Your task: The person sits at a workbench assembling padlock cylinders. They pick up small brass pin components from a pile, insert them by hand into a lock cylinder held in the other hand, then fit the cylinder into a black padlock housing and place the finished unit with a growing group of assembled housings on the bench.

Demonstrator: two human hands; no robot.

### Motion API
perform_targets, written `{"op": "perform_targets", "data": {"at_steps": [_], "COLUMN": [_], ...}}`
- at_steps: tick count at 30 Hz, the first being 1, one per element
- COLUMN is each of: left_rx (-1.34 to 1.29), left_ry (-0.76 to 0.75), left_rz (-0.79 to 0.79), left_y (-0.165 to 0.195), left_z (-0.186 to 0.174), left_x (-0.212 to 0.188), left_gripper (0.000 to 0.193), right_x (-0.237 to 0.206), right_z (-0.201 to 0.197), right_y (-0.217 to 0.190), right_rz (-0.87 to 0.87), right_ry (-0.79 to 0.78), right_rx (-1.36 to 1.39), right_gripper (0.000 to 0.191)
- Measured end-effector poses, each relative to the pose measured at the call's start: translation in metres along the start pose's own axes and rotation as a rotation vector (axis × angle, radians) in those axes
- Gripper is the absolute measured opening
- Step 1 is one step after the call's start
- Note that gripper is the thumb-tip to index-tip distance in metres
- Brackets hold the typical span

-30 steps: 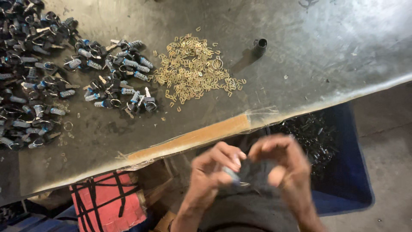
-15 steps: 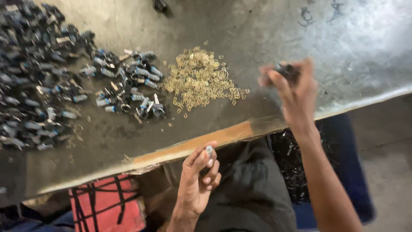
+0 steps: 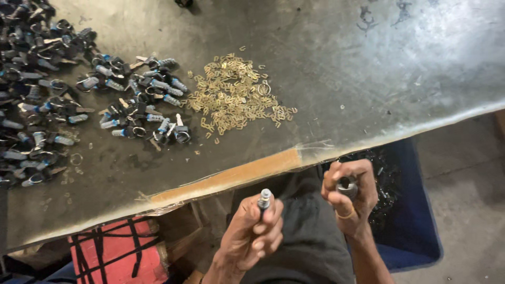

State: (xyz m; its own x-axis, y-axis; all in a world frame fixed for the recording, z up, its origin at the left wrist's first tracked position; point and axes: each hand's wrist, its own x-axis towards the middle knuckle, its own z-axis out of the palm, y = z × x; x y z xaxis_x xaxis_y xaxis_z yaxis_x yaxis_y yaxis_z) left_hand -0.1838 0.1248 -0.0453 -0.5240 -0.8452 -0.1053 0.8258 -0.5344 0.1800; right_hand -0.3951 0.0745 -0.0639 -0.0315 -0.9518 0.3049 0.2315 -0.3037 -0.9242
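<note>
My left hand (image 3: 251, 231) had its grip closed around a small dark cylinder (image 3: 264, 200), whose silvery metal tip stood up just above my curled fingers, below the counter's edge and over my dark trousers (image 3: 305, 236). My right hand (image 3: 350, 197) had its grip wrapped tight on a short round metal barrel (image 3: 346, 188), its shiny face showing between thumb and fingers; a yellow band circled one finger. The two hands were near each other but apart. The counter (image 3: 368, 68) was dull grey sheet metal, scuffed and stained, with a tan taped strip (image 3: 231, 176) along its near edge. On it lay a loose heap of small brass clips (image 3: 234, 94), and to its left piles of dark keyed cylinders with bluish bodies and wire rings (image 3: 142, 105). Under the counter stood a blue bin (image 3: 415, 221) holding dark parts and a red crate (image 3: 113, 252), on a grey concrete floor (image 3: 468, 173).
</note>
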Motion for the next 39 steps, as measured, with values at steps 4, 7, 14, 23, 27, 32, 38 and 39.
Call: {"op": "perform_targets", "data": {"at_steps": [4, 7, 14, 23, 27, 32, 38, 39], "left_rx": [-0.09, 0.237, 0.579, 0.752, 0.924, 1.529, 1.73, 1.792], "left_ry": [-0.077, -0.009, 0.124, 0.17, 0.224, 0.222, 0.256, 0.216], "left_rz": [-0.047, -0.079, -0.102, -0.065, -0.01, 0.284, 0.354, 0.382], "left_y": [-0.009, -0.007, -0.006, -0.021, -0.019, -0.012, -0.007, -0.007], "left_z": [0.001, 0.008, 0.02, 0.016, 0.018, 0.027, 0.039, 0.039], "left_x": [-0.001, 0.0, 0.01, 0.012, 0.012, 0.014, 0.013, 0.013], "left_gripper": [0.04, 0.044, 0.047, 0.043, 0.041, 0.034, 0.021, 0.02], "right_x": [-0.008, -0.014, -0.028, -0.035, -0.036, -0.039, -0.038, -0.037], "right_z": [-0.004, -0.001, 0.012, 0.025, 0.029, 0.029, 0.025, 0.023], "right_y": [0.001, -0.006, -0.013, -0.013, -0.012, -0.016, -0.021, -0.021], "right_rz": [0.055, 0.153, 0.3, 0.348, 0.324, 0.284, 0.22, 0.226], "right_ry": [0.021, 0.037, 0.212, 0.21, 0.192, 0.213, 0.17, 0.162], "right_rx": [0.119, 0.137, 0.432, 0.411, 0.297, 0.096, -0.153, -0.167], "right_gripper": [0.048, 0.047, 0.044, 0.033, 0.03, 0.026, 0.021, 0.02]}}
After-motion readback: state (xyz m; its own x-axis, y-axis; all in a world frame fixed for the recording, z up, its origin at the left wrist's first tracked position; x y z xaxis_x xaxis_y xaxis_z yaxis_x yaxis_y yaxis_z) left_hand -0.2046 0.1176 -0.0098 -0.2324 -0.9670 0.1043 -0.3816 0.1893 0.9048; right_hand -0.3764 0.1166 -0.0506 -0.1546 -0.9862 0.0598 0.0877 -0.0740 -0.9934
